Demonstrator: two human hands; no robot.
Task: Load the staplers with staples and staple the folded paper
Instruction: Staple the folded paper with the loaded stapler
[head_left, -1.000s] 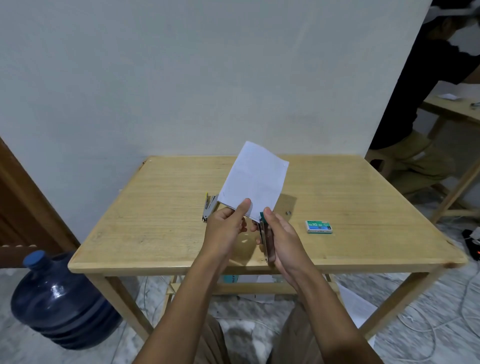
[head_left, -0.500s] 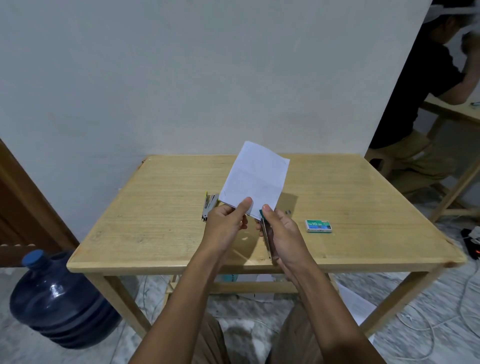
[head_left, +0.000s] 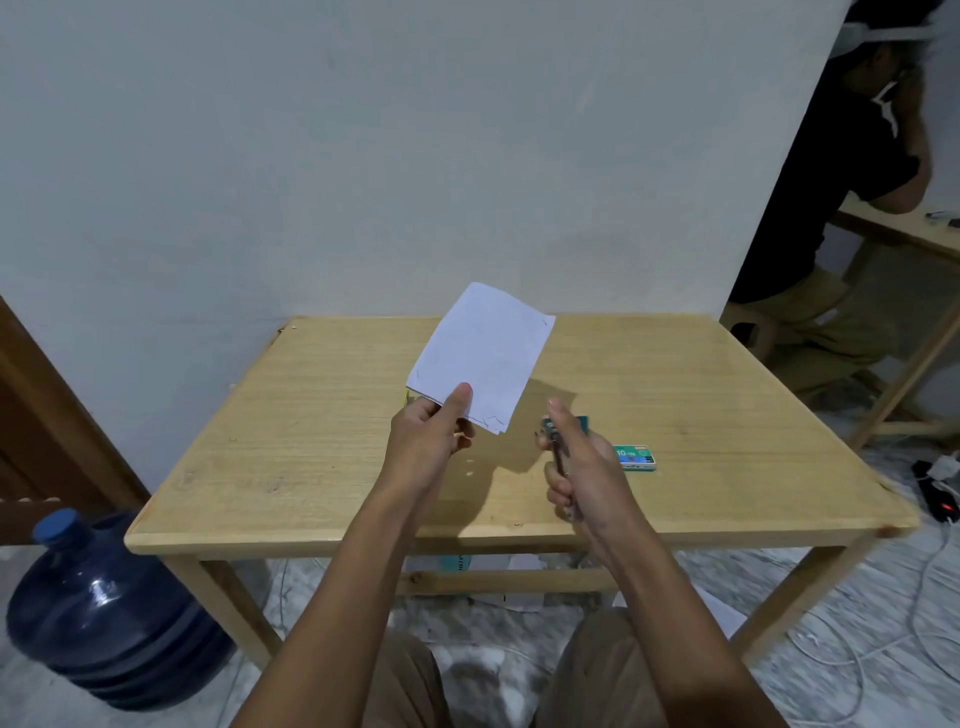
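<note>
Currently pinching folded paper (head_left: 480, 356) by its near corner in left hand (head_left: 428, 441), above the bench (head_left: 311, 441); gripping stapler (head_left: 557, 452) in right hand (head_left: 587, 473), apart from the paper, with staple box (head_left: 635, 457) just right of that hand.

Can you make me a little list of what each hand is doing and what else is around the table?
left hand: pinches the folded paper by its near edge and holds it above the table
right hand: grips a stapler
paper and stapler: apart, not touching
on the table: a green staple box, just right of the right hand
on the floor: a blue water jug, left of the table
</note>
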